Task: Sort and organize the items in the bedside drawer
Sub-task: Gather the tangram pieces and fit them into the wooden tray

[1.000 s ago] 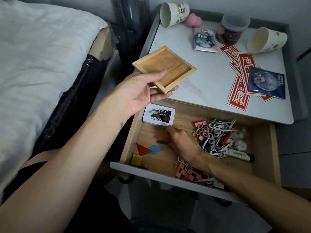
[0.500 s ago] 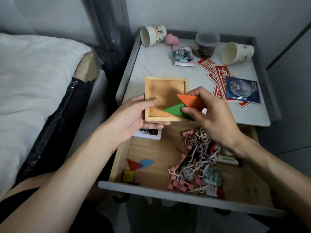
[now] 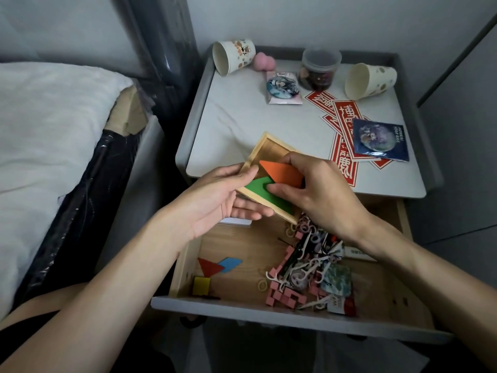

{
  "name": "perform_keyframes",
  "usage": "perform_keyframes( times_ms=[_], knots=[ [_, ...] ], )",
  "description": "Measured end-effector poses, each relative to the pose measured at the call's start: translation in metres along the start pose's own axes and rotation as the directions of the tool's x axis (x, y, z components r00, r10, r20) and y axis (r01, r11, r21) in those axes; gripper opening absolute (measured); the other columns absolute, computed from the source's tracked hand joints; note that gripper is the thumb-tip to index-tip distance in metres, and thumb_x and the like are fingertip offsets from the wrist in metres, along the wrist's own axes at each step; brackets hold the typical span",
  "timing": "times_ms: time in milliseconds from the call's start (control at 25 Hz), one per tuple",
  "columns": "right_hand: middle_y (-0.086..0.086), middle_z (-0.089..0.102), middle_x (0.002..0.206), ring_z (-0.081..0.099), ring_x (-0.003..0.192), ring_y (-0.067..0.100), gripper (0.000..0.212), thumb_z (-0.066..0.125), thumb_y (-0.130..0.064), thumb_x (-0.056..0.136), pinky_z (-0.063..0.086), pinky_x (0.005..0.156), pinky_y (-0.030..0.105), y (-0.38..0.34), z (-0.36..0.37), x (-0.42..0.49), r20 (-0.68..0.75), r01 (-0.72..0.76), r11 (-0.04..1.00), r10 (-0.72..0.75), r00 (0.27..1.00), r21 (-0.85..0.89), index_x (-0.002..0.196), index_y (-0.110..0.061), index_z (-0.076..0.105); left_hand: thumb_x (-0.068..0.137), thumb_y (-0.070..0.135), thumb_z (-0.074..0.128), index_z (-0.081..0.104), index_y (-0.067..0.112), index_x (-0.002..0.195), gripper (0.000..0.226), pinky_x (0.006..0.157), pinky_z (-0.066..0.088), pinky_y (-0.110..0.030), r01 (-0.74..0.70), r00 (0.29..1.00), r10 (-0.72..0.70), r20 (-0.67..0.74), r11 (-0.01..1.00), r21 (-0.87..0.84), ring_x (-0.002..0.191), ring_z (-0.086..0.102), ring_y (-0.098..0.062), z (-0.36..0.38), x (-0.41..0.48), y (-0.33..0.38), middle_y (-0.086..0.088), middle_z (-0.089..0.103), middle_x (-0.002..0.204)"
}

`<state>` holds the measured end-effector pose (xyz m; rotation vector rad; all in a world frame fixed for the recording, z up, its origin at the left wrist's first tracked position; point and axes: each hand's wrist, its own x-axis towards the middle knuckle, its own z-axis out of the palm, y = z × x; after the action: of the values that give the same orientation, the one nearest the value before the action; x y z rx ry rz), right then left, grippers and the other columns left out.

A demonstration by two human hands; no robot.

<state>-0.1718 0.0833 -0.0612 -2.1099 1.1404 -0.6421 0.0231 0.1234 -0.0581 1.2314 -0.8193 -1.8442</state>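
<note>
Tangram pieces (image 3: 282, 170) pinched by right hand (image 3: 320, 192) over tray (image 3: 269, 149); stickers (image 3: 347, 117) bear Chinese characters

Right hand (image 3: 320, 195) has carried orange piece (image 3: 282, 172) and green piece (image 3: 259, 188) from drawer (image 3: 269, 309) to tray (image 3: 269, 149). Tray has rotated to a diagonal.

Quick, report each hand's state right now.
Left hand: grips the wooden tray by its edge.
Right hand: pinches the orange piece, thumb on the green piece, over the tray.
</note>
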Motion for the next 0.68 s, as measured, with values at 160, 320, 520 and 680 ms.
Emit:
perform_keyframes(
  times_ms=[160, 320, 520, 680],
  knots=[
    [-0.001, 0.063, 0.099, 0.061, 0.080, 0.012, 0.023, 0.073, -0.031, 0.087, 0.050, 0.064, 0.027, 0.002, -0.005, 0.003, 0.008, -0.071, 0.973, 0.071, 0.997, 0.218, 0.106, -0.021, 0.065, 0.088, 0.028, 0.059, 0.062, 0.006, 0.112, 0.032, 0.056, 0.056, -0.024, -0.045, 0.999, 0.045, -0.020, 0.999, 0.015, 0.069, 0.072, -0.023, 0.001, 0.000, 0.001, -0.014, 0.072, 0.088],
    [-0.001, 0.064, 0.089, 0.063, 0.070, 0.011, 0.022, 0.071, -0.023, 0.090, 0.053, 0.059, 0.031, -0.003, -0.012, 0.003, -0.016, -0.064, 0.924, 0.076, 0.997, 0.377, 0.109, -0.018, 0.062, 0.084, 0.020, 0.065, 0.061, 0.007, 0.108, 0.028, 0.053, 0.053, -0.021, -0.062, 0.996, 0.066, -0.057, 0.996, 0.059, 0.064, 0.069, -0.020, 0.000, 0.002, -0.001, -0.010, 0.072, 0.085],
    [-0.003, 0.065, 0.073, 0.055, 0.056, 0.005, 0.027, 0.071, -0.022, 0.082, 0.047, 0.049, 0.022, -0.005, -0.030, 0.007, -0.040, -0.075, 0.869, 0.109, 0.993, 0.489, 0.099, -0.015, 0.052, 0.088, 0.014, 0.065, 0.063, 0.008, 0.110, 0.023, 0.049, 0.049, -0.020, -0.065, 0.991, 0.071, -0.116, 0.996, 0.053, 0.061, 0.067, -0.019, -0.004, 0.005, 0.000, -0.010, 0.072, 0.089],
    [-0.005, 0.065, 0.073, 0.059, 0.064, 0.006, 0.030, 0.046, -0.039, 0.099, 0.043, 0.061, 0.025, 0.008, -0.044, 0.011, 0.049, 0.123, 0.987, -0.118, 0.992, -0.102, 0.093, -0.017, 0.066, 0.088, 0.013, 0.067, 0.063, 0.007, 0.108, 0.021, 0.048, 0.047, -0.020, -0.053, 0.989, 0.064, -0.136, 0.996, 0.077, 0.058, 0.063, -0.018, -0.005, 0.006, 0.000, -0.010, 0.070, 0.086]
  ],
)
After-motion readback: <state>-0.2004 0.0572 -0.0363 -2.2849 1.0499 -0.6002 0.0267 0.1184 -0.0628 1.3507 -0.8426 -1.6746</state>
